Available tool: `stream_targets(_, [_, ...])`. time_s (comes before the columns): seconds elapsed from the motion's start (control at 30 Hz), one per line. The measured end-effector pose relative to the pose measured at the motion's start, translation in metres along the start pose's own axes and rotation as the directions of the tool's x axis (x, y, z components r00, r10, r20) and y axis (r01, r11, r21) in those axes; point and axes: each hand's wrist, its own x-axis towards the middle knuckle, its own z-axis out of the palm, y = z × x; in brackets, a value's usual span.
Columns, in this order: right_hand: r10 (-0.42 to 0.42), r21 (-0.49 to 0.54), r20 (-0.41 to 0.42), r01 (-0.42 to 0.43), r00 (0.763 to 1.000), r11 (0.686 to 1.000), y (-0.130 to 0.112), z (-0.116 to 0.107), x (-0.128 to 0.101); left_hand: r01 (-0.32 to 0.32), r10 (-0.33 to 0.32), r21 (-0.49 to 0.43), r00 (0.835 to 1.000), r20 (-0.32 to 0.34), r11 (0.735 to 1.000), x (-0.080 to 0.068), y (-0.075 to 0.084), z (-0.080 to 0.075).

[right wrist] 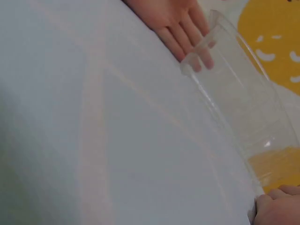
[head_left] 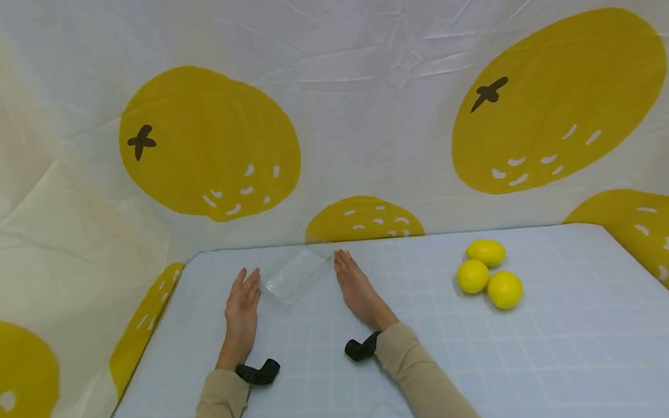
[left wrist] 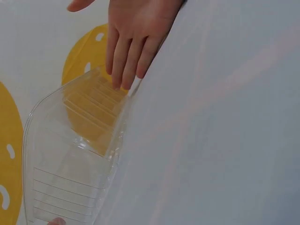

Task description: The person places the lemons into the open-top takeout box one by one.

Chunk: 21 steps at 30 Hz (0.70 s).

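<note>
A clear plastic container [head_left: 298,275] with ribbed sides lies slanted near the table's far edge, between both hands. My left hand [head_left: 244,310] is at its left, fingers straight and fingertips right beside its wall. On the other side, my right hand [head_left: 361,293] reaches forward with straight fingers, their tips by the container's far right corner. The left wrist view shows the right hand's palm [left wrist: 138,33] turned inward past the container [left wrist: 70,150]. In the right wrist view, the left hand's fingers [right wrist: 180,35] overlap the container's near end.
Three yellow lemons [head_left: 487,275] sit grouped on the right of the table. A pale blue checked cloth [head_left: 303,397] covers the tabletop. A white curtain [head_left: 362,120] with large yellow fruit prints hangs behind. Faint clear outlines [head_left: 382,414] show near the front edge.
</note>
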Motion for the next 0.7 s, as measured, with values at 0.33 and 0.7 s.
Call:
stream_targets(0.33, [-0.002,-0.086,0.021,0.004,1.000,0.996,0.0054,0.0034,-0.0005,0.007,-0.007,-0.009,1.000,-0.003,1.000,-0.0024,0.0024,0.0008])
stream_targets(0.7, [-0.030,-0.067,-0.009,0.030,0.999,0.997,0.0063,0.0040,-0.0024,0.041,-0.039,0.071,0.999,-0.034,0.997,0.0005,-0.0064,-0.0008])
